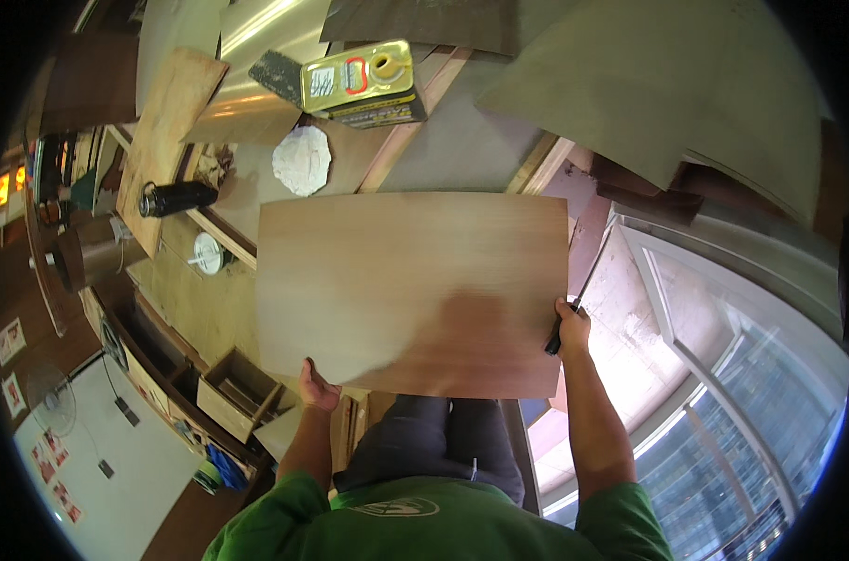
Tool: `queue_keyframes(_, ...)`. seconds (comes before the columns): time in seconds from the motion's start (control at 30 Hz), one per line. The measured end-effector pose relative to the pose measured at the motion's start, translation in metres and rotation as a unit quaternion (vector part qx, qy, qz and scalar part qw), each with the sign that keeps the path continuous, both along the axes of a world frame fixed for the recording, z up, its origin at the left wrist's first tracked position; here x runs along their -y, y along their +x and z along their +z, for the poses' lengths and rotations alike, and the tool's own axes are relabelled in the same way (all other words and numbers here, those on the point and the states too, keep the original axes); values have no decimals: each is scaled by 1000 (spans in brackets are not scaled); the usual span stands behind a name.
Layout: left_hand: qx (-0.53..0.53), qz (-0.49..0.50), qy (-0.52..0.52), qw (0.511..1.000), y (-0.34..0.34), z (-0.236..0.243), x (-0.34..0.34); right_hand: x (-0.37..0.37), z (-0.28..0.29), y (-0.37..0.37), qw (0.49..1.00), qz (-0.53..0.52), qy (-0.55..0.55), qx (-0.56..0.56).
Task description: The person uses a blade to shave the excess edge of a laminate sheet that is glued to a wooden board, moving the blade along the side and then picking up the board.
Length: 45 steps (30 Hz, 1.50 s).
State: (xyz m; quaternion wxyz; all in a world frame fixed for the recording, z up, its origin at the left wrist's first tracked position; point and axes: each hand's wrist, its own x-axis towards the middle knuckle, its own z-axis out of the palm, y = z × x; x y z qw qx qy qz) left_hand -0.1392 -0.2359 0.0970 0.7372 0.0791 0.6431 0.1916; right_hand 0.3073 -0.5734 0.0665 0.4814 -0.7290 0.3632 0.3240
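In front of me is a wide brown wooden board [396, 271], its grain running sideways and a shadow across its lower right. At the board's near left edge, my left hand [320, 387] grips it, thumb up on the face and the other fingers hidden underneath. Closed at the right edge, my right hand [575, 329] holds a black-handled tool [554, 338] with a long thin shaft pointing away from me. The same hand touches the board's side; whether it also bears the board I cannot tell.
Beyond the board stand a rectangular metal can [361, 79] and a crumpled white round piece [302, 161]. A black bottle [178, 198] and a lidded cup with a straw [209, 253] are on the left. A wooden drawer box [237, 391] sits lower left; a glazed door [695, 309] is right.
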Motion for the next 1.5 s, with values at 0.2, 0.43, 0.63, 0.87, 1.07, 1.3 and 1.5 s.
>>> queue_keyframes(0.2,60,-37,36,997,-10,33,-9,-13,6,3,999,-21,-23,10)
queue_keyframes(0.43,76,-95,57,991,1,72,-37,-30,22,3,995,-17,-92,33)
queue_keyframes(0.63,84,-166,100,977,29,183,-30,12,37,-20,986,-165,23,27)
queue_keyframes(0.87,68,-234,315,917,113,322,3,68,56,-64,956,-273,111,1)
queue_keyframes(1.07,92,-315,384,863,147,374,35,85,37,-86,905,-357,231,0)
queue_keyframes(1.3,126,-444,493,738,182,440,86,55,13,-119,873,-409,267,-14)
queue_keyframes(1.5,224,-473,457,719,243,456,136,39,17,-122,789,-483,380,-17)
